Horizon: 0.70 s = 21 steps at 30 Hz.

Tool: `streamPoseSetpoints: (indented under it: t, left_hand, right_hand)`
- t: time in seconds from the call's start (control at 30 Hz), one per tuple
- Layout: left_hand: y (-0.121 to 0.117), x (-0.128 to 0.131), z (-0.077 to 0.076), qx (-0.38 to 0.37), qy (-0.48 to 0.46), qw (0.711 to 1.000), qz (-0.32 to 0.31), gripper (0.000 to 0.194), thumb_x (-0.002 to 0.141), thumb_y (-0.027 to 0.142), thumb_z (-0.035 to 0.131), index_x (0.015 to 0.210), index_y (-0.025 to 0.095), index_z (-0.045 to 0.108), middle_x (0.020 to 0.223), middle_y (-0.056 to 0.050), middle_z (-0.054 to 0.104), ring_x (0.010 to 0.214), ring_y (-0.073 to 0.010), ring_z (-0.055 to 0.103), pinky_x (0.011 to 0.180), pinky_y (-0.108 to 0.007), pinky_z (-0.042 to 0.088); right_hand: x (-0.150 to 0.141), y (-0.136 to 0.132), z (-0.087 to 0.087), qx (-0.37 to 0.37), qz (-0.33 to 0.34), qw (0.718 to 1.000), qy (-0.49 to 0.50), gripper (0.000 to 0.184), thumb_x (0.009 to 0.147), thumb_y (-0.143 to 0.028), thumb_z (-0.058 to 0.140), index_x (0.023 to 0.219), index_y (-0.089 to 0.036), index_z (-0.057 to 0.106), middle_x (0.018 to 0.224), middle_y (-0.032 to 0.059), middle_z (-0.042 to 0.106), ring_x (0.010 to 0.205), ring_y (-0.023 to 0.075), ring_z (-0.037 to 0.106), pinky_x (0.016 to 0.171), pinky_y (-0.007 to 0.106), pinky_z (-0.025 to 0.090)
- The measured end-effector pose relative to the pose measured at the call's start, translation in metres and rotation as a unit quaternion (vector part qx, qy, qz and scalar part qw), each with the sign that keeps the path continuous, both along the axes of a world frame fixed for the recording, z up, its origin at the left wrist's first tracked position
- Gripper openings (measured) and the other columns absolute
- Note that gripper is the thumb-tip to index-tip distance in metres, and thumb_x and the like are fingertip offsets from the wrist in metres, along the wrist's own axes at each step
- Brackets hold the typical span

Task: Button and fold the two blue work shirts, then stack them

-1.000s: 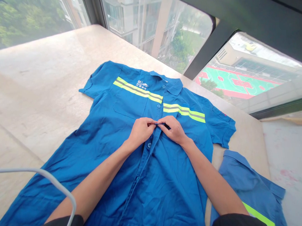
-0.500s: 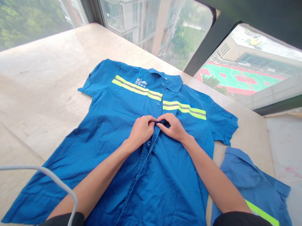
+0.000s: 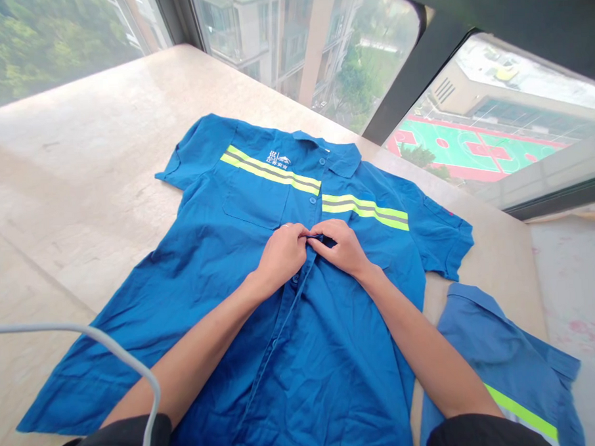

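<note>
Blue placket cloth (image 3: pixel 300 285) is pinched by the left hand (image 3: pixel 284 253) and the right hand (image 3: pixel 342 247) — seemingly a fastening step, whose next move calls for a steady hold — below the chest stripes (image 3: pixel 365 211) of a shirt (image 3: pixel 346 332) spread on the pale ledge (image 3: pixel 79 193).

The left hand (image 3: pixel 284 253) and right hand (image 3: pixel 342 246) pinch the front of a blue shirt (image 3: pixel 343 359). A second garment (image 3: pixel 500 345) lies beside it.
</note>
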<state>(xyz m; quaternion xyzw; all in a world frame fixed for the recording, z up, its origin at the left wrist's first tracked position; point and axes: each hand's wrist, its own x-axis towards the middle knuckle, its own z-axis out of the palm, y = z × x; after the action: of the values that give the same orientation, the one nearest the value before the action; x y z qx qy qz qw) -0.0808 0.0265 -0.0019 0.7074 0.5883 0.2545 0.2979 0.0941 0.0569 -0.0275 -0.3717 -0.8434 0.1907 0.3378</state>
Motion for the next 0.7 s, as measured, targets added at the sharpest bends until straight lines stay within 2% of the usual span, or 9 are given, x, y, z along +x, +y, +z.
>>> streamPoseSetpoints:
  t: [0.13,0.3,0.4,0.53,0.7]
  left_hand:
    - [-0.003,0.001,0.001,0.025,0.046,0.999,0.009,0.024,0.089,0.011,0.048,0.099,0.016,0.070,0.104,-0.010,0.069,0.102,-0.0221,0.063,0.093,-0.032,0.050]
    - [-0.002,-0.002,0.003,0.014,0.023,1.000,0.000,0.018,0.088,0.011,0.051,0.094,0.017,0.067,0.096,-0.007,0.071,0.090,-0.0205,0.065,0.085,-0.032,0.050]
    - [-0.001,-0.002,0.001,-0.001,-0.002,1.000,0.021,0.016,0.086,0.011,0.055,0.097,0.018,0.065,0.096,-0.005,0.072,0.084,-0.0191,0.066,0.078,-0.030,0.050]
    - [-0.001,-0.001,-0.003,-0.013,-0.028,0.999,0.041,0.024,0.083,0.010,0.058,0.104,0.018,0.064,0.102,-0.005,0.073,0.081,-0.0176,0.067,0.075,-0.029,0.050]
    - [-0.001,0.000,-0.004,-0.007,-0.024,0.999,0.045,0.026,0.081,0.009,0.057,0.104,0.019,0.067,0.102,-0.004,0.074,0.080,-0.0174,0.066,0.077,-0.029,0.050]
  right_hand:
    - [-0.002,-0.001,0.003,-0.006,0.001,1.000,-0.002,0.008,0.089,-0.022,0.063,0.091,-0.022,0.071,0.096,0.0045,0.076,0.092,0.0214,0.069,0.088,0.038,0.048]
    - [-0.001,-0.003,0.009,-0.044,0.007,0.999,0.001,0.014,0.086,-0.015,0.061,0.090,-0.022,0.072,0.095,0.0027,0.075,0.091,0.0202,0.068,0.095,0.040,0.046]
    - [-0.003,-0.005,0.011,-0.067,-0.024,0.997,0.008,0.015,0.083,-0.013,0.062,0.086,-0.023,0.072,0.095,0.0016,0.075,0.092,0.0204,0.068,0.099,0.042,0.044]
    - [-0.009,-0.010,0.011,-0.065,-0.089,0.994,-0.001,0.015,0.079,-0.012,0.063,0.084,-0.022,0.072,0.098,0.0047,0.073,0.101,0.0243,0.064,0.095,0.042,0.046]
    - [-0.010,-0.012,0.008,-0.063,-0.127,0.988,-0.063,0.023,0.080,-0.015,0.065,0.099,-0.021,0.074,0.103,0.0087,0.068,0.104,0.0274,0.057,0.094,0.045,0.045]
